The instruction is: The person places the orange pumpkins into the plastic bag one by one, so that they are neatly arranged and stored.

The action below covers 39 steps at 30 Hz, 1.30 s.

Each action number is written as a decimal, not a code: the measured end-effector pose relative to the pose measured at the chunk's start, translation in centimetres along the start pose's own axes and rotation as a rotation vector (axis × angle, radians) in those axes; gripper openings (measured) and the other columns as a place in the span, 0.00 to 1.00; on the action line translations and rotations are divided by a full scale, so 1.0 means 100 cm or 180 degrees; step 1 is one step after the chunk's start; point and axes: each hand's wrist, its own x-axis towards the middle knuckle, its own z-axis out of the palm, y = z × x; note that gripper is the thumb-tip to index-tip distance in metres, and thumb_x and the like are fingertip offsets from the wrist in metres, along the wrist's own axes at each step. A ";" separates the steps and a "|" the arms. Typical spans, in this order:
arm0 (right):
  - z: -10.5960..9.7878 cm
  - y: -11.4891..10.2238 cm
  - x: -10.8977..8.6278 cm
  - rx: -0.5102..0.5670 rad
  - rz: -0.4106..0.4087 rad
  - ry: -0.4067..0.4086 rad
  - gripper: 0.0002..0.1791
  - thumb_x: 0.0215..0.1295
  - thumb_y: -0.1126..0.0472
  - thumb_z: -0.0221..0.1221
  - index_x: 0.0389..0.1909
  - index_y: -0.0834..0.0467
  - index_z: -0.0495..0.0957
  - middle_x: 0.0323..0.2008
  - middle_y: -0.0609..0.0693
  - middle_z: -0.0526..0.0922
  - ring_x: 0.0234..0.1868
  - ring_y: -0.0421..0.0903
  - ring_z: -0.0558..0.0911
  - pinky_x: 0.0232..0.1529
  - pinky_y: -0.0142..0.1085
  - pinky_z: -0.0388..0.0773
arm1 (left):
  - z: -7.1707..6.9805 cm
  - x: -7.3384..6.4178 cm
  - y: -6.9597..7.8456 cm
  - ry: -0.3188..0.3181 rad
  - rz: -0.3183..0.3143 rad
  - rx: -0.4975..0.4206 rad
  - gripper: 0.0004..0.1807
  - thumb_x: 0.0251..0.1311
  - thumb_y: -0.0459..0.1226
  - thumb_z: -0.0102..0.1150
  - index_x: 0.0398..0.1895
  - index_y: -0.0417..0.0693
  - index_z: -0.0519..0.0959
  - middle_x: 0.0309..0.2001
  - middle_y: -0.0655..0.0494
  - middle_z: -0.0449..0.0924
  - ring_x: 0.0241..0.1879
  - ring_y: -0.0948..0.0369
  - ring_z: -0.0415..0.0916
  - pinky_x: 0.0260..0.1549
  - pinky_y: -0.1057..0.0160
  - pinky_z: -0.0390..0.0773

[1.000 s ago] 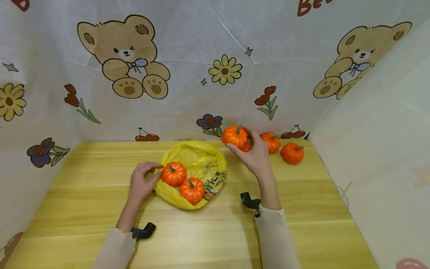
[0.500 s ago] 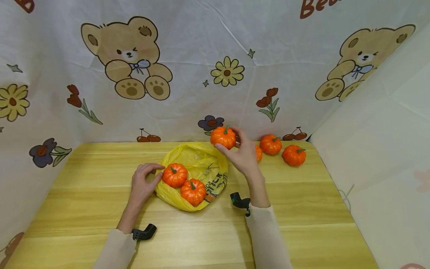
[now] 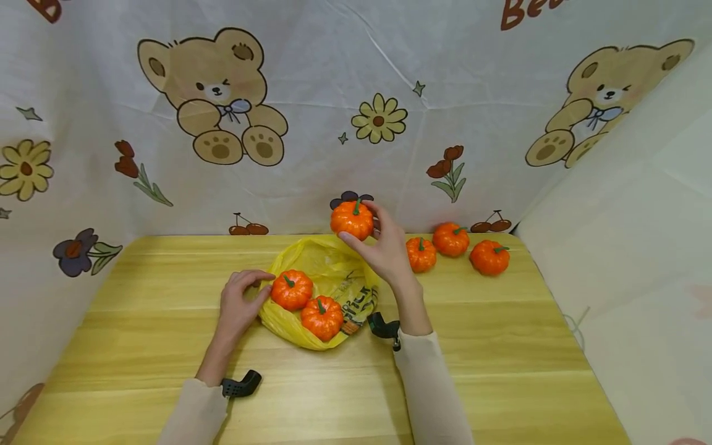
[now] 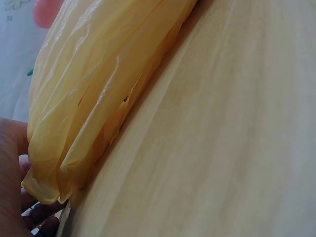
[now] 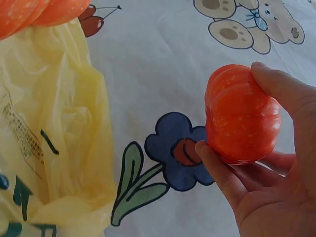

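Note:
A small orange pumpkin with a green stem [image 3: 351,220] is in my right hand [image 3: 385,250], gripped between thumb and fingers. It is raised over the far right rim of a yellow plastic bag [image 3: 328,262]. In the right wrist view the same pumpkin [image 5: 242,116] shows from the side, apart from the bag [image 5: 74,133]. My left hand [image 3: 239,303] holds the bag's left edge, and its thumb and fingers lie around the gathered plastic [image 4: 64,163] in the left wrist view. Two pumpkins, one at the left [image 3: 292,290] and one nearer me [image 3: 322,318], rest inside the open bag.
Three more pumpkins, a left one [image 3: 421,254], a middle one [image 3: 451,240] and a right one [image 3: 489,258], stand at the table's back right. A patterned cloth [image 3: 317,161] hangs behind the wooden table [image 3: 311,395].
My right hand has carried its pumpkin leftward from near the other pumpkins to over the bag's far rim, uncovering a pumpkin behind it. My left hand stays at the bag's edge.

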 end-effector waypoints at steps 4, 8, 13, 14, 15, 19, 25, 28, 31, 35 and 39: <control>0.006 -0.002 0.003 -0.0082 -0.0101 -0.0078 0.44 0.63 0.47 0.75 0.76 0.53 0.67 0.67 0.54 0.78 0.64 0.50 0.81 0.64 0.47 0.80 | 0.002 0.000 -0.001 -0.0002 -0.0008 -0.0006 0.10 0.59 0.26 0.71 0.44 0.43 0.89 0.46 0.46 0.88 0.41 0.54 0.71 0.45 0.62 0.66; 0.017 -0.001 0.004 -0.0138 -0.0158 -0.0251 0.44 0.63 0.49 0.74 0.76 0.53 0.66 0.66 0.53 0.78 0.65 0.49 0.80 0.66 0.46 0.79 | 0.002 -0.001 -0.002 0.0005 -0.0011 -0.0020 0.10 0.59 0.26 0.71 0.44 0.43 0.89 0.46 0.46 0.88 0.41 0.55 0.71 0.45 0.63 0.65; 0.036 0.008 0.003 -0.0133 -0.0119 -0.0556 0.44 0.64 0.50 0.74 0.77 0.56 0.64 0.66 0.52 0.78 0.67 0.49 0.79 0.68 0.49 0.77 | 0.002 0.000 -0.002 0.0025 0.0025 0.0018 0.11 0.59 0.26 0.71 0.44 0.43 0.89 0.46 0.46 0.88 0.41 0.56 0.71 0.45 0.64 0.65; 0.040 0.010 0.002 -0.0130 -0.0106 -0.0629 0.45 0.64 0.51 0.74 0.77 0.57 0.64 0.66 0.52 0.78 0.67 0.49 0.79 0.68 0.49 0.77 | 0.002 0.001 -0.002 0.0023 0.0029 0.0021 0.11 0.58 0.26 0.71 0.44 0.43 0.89 0.46 0.46 0.88 0.41 0.55 0.71 0.45 0.64 0.65; 0.043 0.012 0.002 -0.0134 -0.0095 -0.0699 0.44 0.64 0.51 0.74 0.76 0.58 0.64 0.66 0.52 0.78 0.66 0.49 0.79 0.68 0.48 0.77 | 0.002 0.001 -0.002 0.0020 0.0032 0.0021 0.11 0.58 0.26 0.71 0.44 0.43 0.89 0.46 0.46 0.88 0.41 0.55 0.71 0.45 0.63 0.65; 0.057 0.019 0.000 -0.0178 -0.0051 -0.0919 0.43 0.63 0.51 0.74 0.74 0.57 0.64 0.64 0.52 0.79 0.64 0.48 0.80 0.67 0.46 0.78 | 0.001 0.001 0.000 0.0013 0.0047 0.0020 0.11 0.58 0.26 0.71 0.44 0.42 0.89 0.46 0.45 0.88 0.41 0.54 0.72 0.45 0.64 0.66; 0.069 0.026 -0.002 -0.0184 -0.0009 -0.1064 0.42 0.63 0.51 0.74 0.74 0.55 0.65 0.65 0.53 0.79 0.64 0.49 0.82 0.67 0.46 0.78 | 0.001 0.001 0.000 0.0039 0.0066 0.0034 0.11 0.58 0.26 0.71 0.44 0.42 0.89 0.46 0.45 0.88 0.41 0.54 0.71 0.44 0.63 0.65; 0.073 0.031 -0.003 -0.0296 0.0035 -0.1128 0.43 0.64 0.47 0.73 0.75 0.55 0.65 0.65 0.52 0.80 0.64 0.50 0.82 0.66 0.46 0.79 | 0.000 0.000 0.000 0.0035 0.0064 0.0035 0.11 0.58 0.26 0.71 0.44 0.42 0.89 0.45 0.45 0.88 0.41 0.55 0.71 0.44 0.63 0.65; 0.076 0.036 -0.005 -0.0419 0.0083 -0.1174 0.44 0.64 0.44 0.73 0.76 0.53 0.65 0.65 0.51 0.81 0.64 0.50 0.82 0.66 0.47 0.79 | 0.001 -0.001 -0.001 0.0024 0.0052 0.0047 0.11 0.58 0.27 0.71 0.44 0.43 0.89 0.46 0.46 0.88 0.41 0.56 0.71 0.44 0.63 0.64; 0.077 0.041 -0.006 -0.0389 0.0102 -0.1255 0.45 0.65 0.44 0.71 0.78 0.52 0.64 0.67 0.52 0.79 0.65 0.51 0.81 0.67 0.47 0.78 | 0.001 0.000 -0.002 0.0030 0.0050 0.0053 0.11 0.58 0.26 0.71 0.44 0.43 0.89 0.46 0.46 0.88 0.41 0.56 0.71 0.44 0.62 0.65; 0.077 0.044 -0.007 -0.0311 0.0142 -0.1350 0.44 0.70 0.43 0.67 0.80 0.54 0.62 0.70 0.53 0.77 0.68 0.51 0.80 0.69 0.46 0.76 | 0.001 0.000 -0.001 0.0030 0.0039 0.0045 0.11 0.58 0.26 0.70 0.43 0.42 0.89 0.46 0.46 0.88 0.41 0.56 0.71 0.45 0.62 0.65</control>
